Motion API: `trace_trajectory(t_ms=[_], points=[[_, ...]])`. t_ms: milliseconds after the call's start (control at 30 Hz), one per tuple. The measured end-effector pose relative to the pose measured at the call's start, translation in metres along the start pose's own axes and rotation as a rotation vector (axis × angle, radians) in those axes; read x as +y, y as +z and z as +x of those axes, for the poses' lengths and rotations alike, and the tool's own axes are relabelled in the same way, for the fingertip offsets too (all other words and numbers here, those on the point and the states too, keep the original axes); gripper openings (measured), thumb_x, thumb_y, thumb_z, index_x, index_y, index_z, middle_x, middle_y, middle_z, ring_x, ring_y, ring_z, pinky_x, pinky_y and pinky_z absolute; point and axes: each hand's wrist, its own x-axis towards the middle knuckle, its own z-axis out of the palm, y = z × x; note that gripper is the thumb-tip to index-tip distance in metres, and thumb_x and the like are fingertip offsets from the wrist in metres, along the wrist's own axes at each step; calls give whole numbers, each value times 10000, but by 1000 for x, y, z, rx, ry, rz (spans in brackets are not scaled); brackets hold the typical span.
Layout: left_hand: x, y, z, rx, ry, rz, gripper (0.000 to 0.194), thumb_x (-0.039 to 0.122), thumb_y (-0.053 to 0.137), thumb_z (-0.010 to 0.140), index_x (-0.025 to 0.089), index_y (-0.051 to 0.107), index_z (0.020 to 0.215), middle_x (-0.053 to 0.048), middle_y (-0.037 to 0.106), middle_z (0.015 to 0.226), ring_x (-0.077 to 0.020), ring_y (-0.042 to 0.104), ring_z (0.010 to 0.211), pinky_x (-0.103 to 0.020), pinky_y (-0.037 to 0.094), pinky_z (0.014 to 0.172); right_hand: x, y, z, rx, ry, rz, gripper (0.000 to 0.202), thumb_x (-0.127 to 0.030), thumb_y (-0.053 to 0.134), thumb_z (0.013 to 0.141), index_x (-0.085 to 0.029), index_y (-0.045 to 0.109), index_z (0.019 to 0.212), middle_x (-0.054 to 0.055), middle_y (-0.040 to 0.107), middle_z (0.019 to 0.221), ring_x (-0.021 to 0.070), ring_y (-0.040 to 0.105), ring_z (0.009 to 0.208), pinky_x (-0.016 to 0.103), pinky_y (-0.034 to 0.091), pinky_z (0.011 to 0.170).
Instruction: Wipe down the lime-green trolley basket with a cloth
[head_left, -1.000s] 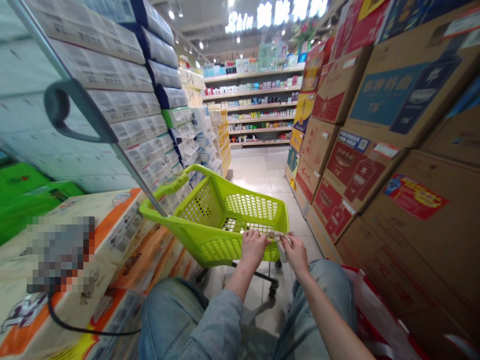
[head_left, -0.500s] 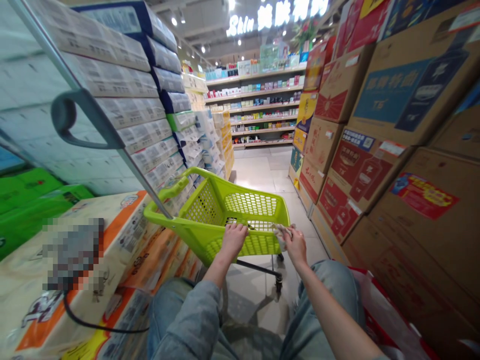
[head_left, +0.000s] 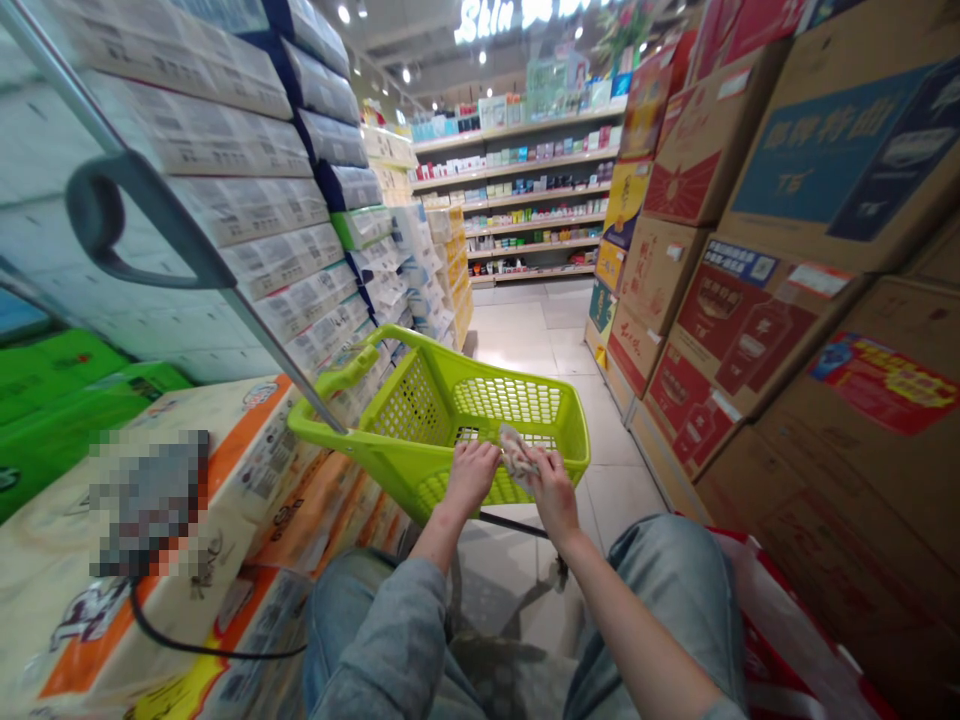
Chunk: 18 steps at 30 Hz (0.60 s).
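Observation:
In front of my knees stands a lime-green plastic shopping cart with lattice sides. My left hand is closed over the near rim of its basket. A crumpled pale cloth is bunched in my right hand, pressed on the same rim just right of my left hand. From the cart's left end a metal pole rises toward the upper left, bearing a dark grey looped handle. The basket's floor, as far as it shows, carries nothing I can make out.
Stacked paper packs rise on the left. Cardboard cartons line the right side. On the low packs at left lies a blurred-out device with a black cable. Shelves of small goods stand beyond the tiled aisle.
My right hand has slid the cloth left along the rim, from the cart's right corner to beside my left hand. My left hand stays on the rim. The view has shifted slightly.

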Motion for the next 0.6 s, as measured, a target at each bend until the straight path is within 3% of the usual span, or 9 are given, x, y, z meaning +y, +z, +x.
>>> trace_trajectory(t_ms=[167,267,367,500,600], points=[[1,2,1,7,-3,-23,229,315,353,926,226,563,916,-32,609,869,-185,487,889,-337,288,797,52,-31,-15,201,161,35,249,-253,418,800,-187,565,990,92,529,999,222,517,1004,374,421,868],[2,3,1,16,-13,-28,233,317,348,928,223,559,903,-31,603,867,-182,487,885,-335,289,798,77,-35,-20,328,368,49,223,-338,463,750,-172,528,885,84,536,910,230,524,910,379,422,819],[2,2,0,17,-15,-29,231,321,354,925,217,558,893,-34,601,870,-178,486,880,-337,288,804,92,-22,-26,381,587,222,317,-416,511,701,-178,485,908,43,546,830,192,533,774,337,440,723],[4,0,-2,6,-14,-35,241,322,345,927,214,558,890,-37,597,876,-176,481,890,-339,288,816,99,6,-38,462,682,420,332,-465,497,715,-193,456,902,-13,538,750,133,513,669,267,436,637],[5,0,-3,3,-28,-33,237,317,341,929,217,553,895,-32,594,875,-180,479,890,-343,292,806,104,24,-55,438,745,464,334,-470,538,672,-192,462,841,-24,550,696,131,524,622,263,438,594]])
